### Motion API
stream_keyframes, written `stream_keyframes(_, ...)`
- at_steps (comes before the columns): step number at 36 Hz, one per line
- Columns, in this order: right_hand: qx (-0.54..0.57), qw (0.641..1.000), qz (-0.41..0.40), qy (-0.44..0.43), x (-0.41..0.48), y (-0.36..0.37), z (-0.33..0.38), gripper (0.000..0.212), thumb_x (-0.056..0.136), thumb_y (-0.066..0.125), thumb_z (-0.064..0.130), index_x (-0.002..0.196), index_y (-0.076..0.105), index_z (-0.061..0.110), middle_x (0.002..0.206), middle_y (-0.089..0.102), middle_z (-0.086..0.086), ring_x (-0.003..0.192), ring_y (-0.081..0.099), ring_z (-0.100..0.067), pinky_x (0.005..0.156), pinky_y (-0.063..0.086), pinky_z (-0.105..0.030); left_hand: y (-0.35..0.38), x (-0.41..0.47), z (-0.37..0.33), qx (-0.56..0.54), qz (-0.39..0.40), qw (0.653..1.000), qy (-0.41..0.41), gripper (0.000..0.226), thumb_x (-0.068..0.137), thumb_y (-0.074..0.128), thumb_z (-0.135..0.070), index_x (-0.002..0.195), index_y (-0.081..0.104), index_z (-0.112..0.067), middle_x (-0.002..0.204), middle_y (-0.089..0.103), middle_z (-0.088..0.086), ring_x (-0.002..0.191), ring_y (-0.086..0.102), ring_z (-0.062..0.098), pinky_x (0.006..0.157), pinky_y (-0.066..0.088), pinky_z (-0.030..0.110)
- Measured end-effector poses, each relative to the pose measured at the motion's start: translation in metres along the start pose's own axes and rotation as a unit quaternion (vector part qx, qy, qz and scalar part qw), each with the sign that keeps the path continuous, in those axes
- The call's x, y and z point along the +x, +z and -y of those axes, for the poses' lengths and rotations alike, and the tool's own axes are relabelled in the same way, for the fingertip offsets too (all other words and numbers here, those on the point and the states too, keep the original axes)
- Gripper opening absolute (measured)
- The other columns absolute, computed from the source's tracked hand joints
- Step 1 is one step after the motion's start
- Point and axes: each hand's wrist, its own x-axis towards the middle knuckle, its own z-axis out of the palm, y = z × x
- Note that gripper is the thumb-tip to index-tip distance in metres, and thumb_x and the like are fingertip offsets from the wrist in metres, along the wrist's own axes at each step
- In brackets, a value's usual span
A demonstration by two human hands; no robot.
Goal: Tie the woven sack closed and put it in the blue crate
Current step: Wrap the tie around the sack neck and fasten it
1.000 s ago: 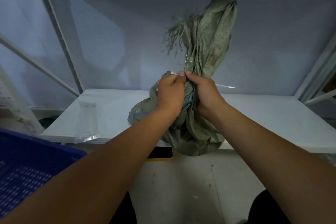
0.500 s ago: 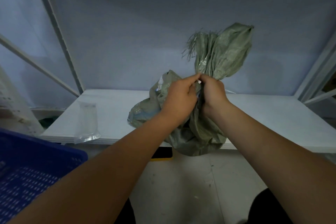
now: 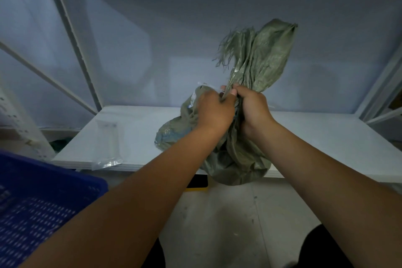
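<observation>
Tying: this is the step in hand, as I judge it; both hands work at the bunched neck of the sack (image 3: pixel 239 154), and no finished knot shows.
Sack: green and woven, it sits at the front edge of the worktop (image 3: pixel 326 137) with its bottom sagging a little over that edge. Its loose, frayed top stands above the hands and leans right.
Left hand (image 3: pixel 214 111): the fingers are curled against the neck from the left and grip it, touching the other hand.
Right hand (image 3: pixel 253 109): it is closed round the neck from the right, with the thumb on top.
Strip (image 3: pixel 205 84): thin and pale, it pokes out to the left just above the left hand. I cannot tell whether it goes round the neck.
Crate (image 3: pixel 43 191): blue, low on the left and well apart from the sack; nothing of the sack is in it yet.
Bag (image 3: pixel 107 143): clear plastic, lying flat on the worktop to the left of the sack.
Next move: probably to keep the neck bunched tight while the binding is drawn snug and secured. One hand must hold the gather so it does not spring open. Only then can the sack be lifted by its neck and carried down and left into the crate.
</observation>
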Motion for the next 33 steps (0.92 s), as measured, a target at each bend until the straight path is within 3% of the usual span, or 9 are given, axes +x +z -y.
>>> stream_keyframes(3,0.027,1.000,0.009,0.004,-0.002,0.000,0.002,0.031,0.092,0.061,0.017,0.115,0.071,0.000,0.106,0.078,-0.012,0.097,0.075,-0.027,0.078,0.062,-0.038,-0.003,0.001,0.001,-0.097,0.100,0.988,-0.072,0.050,0.097,0.049,-0.053,0.133,0.060,-0.019,0.125,0.066,0.000,0.113,0.062,0.019,0.101,0.048,0.033)
stream_keyframes(9,0.026,0.998,0.041,0.040,-0.005,-0.002,0.001,0.034,0.092,0.059,0.026,0.113,0.074,0.003,0.110,0.076,-0.013,0.099,0.075,-0.027,0.067,0.060,-0.029,0.003,0.012,0.012,-0.177,0.131,0.967,-0.128,0.093,0.062,0.047,-0.084,0.137,0.056,-0.029,0.130,0.066,0.000,0.116,0.064,0.021,0.104,0.049,0.043)
stream_keyframes(13,0.017,0.999,0.034,0.035,-0.007,0.000,0.001,0.025,0.090,0.063,0.025,0.104,0.078,0.011,0.105,0.078,-0.010,0.094,0.076,-0.023,0.068,0.058,-0.030,-0.004,0.001,0.003,-0.124,0.135,0.982,-0.048,0.060,0.100,0.038,-0.058,0.152,0.039,-0.026,0.151,0.048,-0.001,0.137,0.046,0.018,0.114,0.033,0.030)
stream_keyframes(17,0.007,1.000,-0.018,-0.014,-0.006,0.001,0.001,0.030,0.086,0.066,0.020,0.114,0.072,0.009,0.108,0.076,-0.007,0.096,0.074,-0.019,0.068,0.057,-0.029,-0.002,0.001,0.012,-0.102,0.117,0.988,0.020,0.051,0.107,0.035,-0.039,0.156,0.029,-0.027,0.155,0.040,-0.006,0.142,0.036,0.009,0.106,0.026,0.018)
stream_keyframes(22,0.011,0.998,-0.019,-0.062,-0.011,0.001,0.002,0.030,0.092,0.061,0.011,0.121,0.070,0.009,0.109,0.076,-0.001,0.091,0.074,-0.007,0.065,0.056,-0.017,0.005,-0.002,0.019,-0.043,0.123,0.987,0.094,0.050,0.107,0.033,-0.033,0.156,0.026,-0.033,0.152,0.047,-0.005,0.136,0.046,0.009,0.112,0.037,0.027)
stream_keyframes(24,-0.003,0.997,-0.028,-0.070,-0.011,0.000,0.002,0.030,0.091,0.063,0.011,0.120,0.071,0.008,0.110,0.076,-0.004,0.096,0.074,-0.013,0.074,0.058,-0.023,0.006,-0.005,0.018,-0.031,0.139,0.986,0.090,0.052,0.107,0.031,-0.034,0.158,0.020,-0.032,0.150,0.049,-0.003,0.128,0.049,0.006,0.104,0.038,0.023)
stream_keyframes(26,-0.019,0.997,-0.038,-0.071,-0.010,0.000,0.002,0.028,0.090,0.064,0.011,0.117,0.071,0.005,0.108,0.076,-0.008,0.098,0.073,-0.019,0.083,0.058,-0.030,0.008,-0.009,0.017,-0.020,0.155,0.985,0.077,0.055,0.106,0.030,-0.040,0.158,0.013,-0.035,0.151,0.048,0.000,0.129,0.051,0.012,0.107,0.040,0.030)
stream_keyframes(29,-0.039,0.996,-0.045,-0.066,-0.010,0.000,0.002,0.029,0.091,0.064,0.013,0.118,0.069,0.004,0.108,0.075,-0.010,0.098,0.073,-0.022,0.082,0.056,-0.032,0.010,-0.011,0.017,-0.016,0.154,0.985,0.070,0.059,0.102,0.030,-0.048,0.157,0.013,-0.037,0.146,0.053,0.004,0.126,0.056,0.019,0.108,0.045,0.043)
stream_keyframes(33,-0.049,0.997,-0.030,-0.058,-0.012,0.002,0.004,0.031,0.092,0.064,0.018,0.121,0.068,0.008,0.110,0.075,-0.006,0.099,0.072,-0.018,0.078,0.054,-0.027,0.009,-0.009,0.019,-0.005,0.160,0.984,0.074,0.063,0.101,0.031,-0.048,0.158,0.010,-0.034,0.143,0.056,0.006,0.122,0.058,0.021,0.104,0.048,0.044)
